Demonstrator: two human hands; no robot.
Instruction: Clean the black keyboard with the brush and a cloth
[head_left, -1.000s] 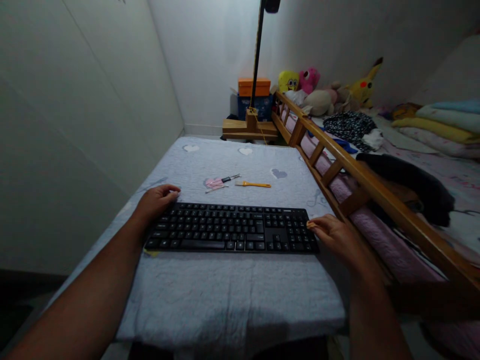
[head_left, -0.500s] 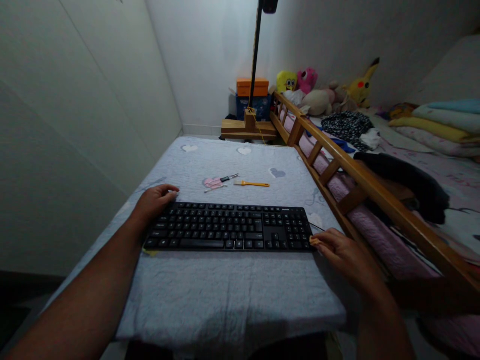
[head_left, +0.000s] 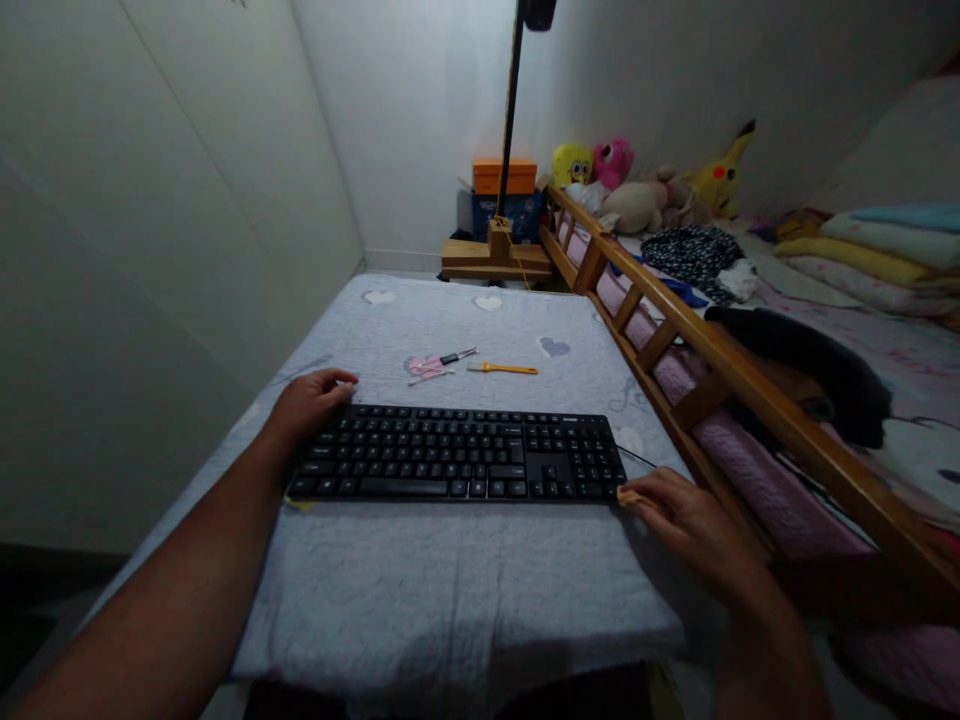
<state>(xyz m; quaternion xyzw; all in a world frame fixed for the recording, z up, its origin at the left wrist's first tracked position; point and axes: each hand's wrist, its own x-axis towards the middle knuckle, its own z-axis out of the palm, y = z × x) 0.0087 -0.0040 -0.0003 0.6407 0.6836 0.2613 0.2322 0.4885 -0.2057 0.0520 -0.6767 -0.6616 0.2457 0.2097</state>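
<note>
A black keyboard (head_left: 450,455) lies flat across the table in front of me. My left hand (head_left: 307,405) rests against its left end by the back corner, fingers stretched out and thumb near the edge. At the opposite end my right hand (head_left: 679,510) pinches a small tan-orange cloth (head_left: 628,496), which touches the front right corner of the keyboard. Most of the cloth is hidden inside the fingers. Behind the keyboard lie a small brush with a yellow handle (head_left: 510,369), a thin tool with a black grip (head_left: 450,359) and white cotton swabs (head_left: 431,377).
A pale blue quilted cloth (head_left: 450,580) covers the table. The keyboard's cable (head_left: 636,456) runs off to the right. A wooden bed rail (head_left: 675,310) borders the right side, a pale panel (head_left: 187,250) the left. A stand on a wooden base (head_left: 480,262) is at the back.
My right hand with the cloth has shifted slightly down along the keyboard's right end, and more of the cable shows. My left hand and the keyboard stay in place.
</note>
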